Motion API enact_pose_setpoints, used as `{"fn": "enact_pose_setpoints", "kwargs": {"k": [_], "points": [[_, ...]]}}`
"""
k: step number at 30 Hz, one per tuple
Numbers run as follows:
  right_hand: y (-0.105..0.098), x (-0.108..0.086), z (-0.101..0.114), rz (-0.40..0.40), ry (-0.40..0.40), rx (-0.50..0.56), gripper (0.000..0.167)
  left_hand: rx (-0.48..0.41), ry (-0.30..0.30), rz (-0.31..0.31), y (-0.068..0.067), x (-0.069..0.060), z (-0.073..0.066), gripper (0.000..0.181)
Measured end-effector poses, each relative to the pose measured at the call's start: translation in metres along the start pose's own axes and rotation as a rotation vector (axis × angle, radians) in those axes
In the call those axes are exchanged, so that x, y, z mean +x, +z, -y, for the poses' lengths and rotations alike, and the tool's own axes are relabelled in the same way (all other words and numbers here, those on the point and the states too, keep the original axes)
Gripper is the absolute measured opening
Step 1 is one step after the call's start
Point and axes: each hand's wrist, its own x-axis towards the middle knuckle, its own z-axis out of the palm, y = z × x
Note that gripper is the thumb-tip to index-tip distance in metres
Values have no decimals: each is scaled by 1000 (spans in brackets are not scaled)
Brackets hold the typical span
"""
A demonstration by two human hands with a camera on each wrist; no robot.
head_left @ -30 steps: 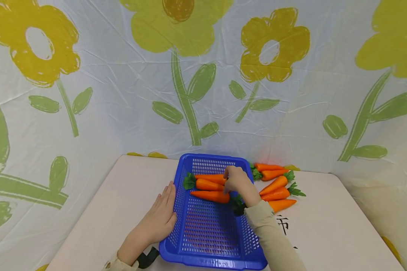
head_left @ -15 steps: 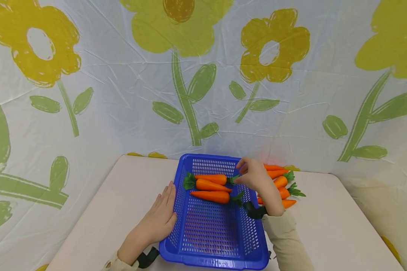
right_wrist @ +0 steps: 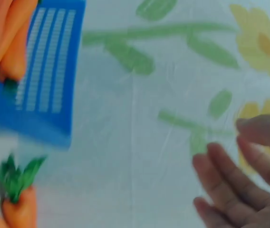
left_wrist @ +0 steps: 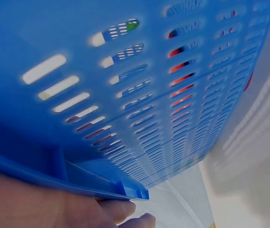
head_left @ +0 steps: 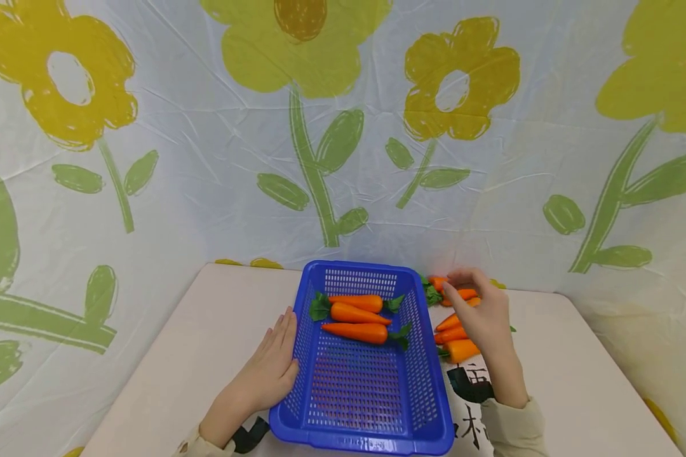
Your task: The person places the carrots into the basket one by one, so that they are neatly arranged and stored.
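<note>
Several orange carrots with green tops (head_left: 359, 313) lie crosswise in the far half of a blue plastic basket (head_left: 360, 443). My left hand (head_left: 261, 369) rests along the basket's left side, its fingers straight against the rim; the left wrist view shows the fingers (left_wrist: 118, 209) under the blue rim. Over a loose pile of carrots (head_left: 454, 320) right of the basket hovers my right hand (head_left: 483, 311), thumb and fingers apart, holding nothing. In the right wrist view the right hand (right_wrist: 244, 185) has spread, loosely bent fingers. It covers part of the pile.
A pale table (head_left: 177, 355) lies under the basket. Behind it hangs a white cloth (head_left: 206, 158) printed with yellow flowers. Black printed characters (head_left: 470, 426) show on the surface right of the basket. A dark strap (head_left: 470, 386) sits at the right wrist.
My right hand has let go of a carrot in the basket and moved right, over the rim to above the carrot pile. The left hand has stayed at the basket's side.
</note>
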Motion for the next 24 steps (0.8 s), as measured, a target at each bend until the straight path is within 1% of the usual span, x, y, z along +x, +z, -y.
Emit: {"fn": "enact_pose_setpoints", "kwargs": {"k": [2,4,6,8,10,14,18,21,24], "points": [[-8,-4,-11,-34,-17,29,14,-9,8,-7,0,0,0,75],[-15,-7,-25,-65,-30,84,17,-9,14,-9,-1,0,0,74],[-23,-12,-39,-89,-37,139,21,-6,10,3,-1,1,0,74],[-29,-16,-52,-107,-25,169,22,-3,3,18,-2,1,0,74],[-34,-20,-64,-120,14,184,22,1,-7,32,-2,1,1,74],[-40,-32,-88,-122,154,174,17,-6,-12,33,-2,0,1,74],[-40,-47,-113,-76,272,158,19,-17,-12,28,-2,0,1,74],[-38,-57,-132,-45,317,172,21,-20,-12,35,-1,0,2,75],[-34,-65,-150,-22,336,188,22,-17,-8,30,0,0,2,75]]}}
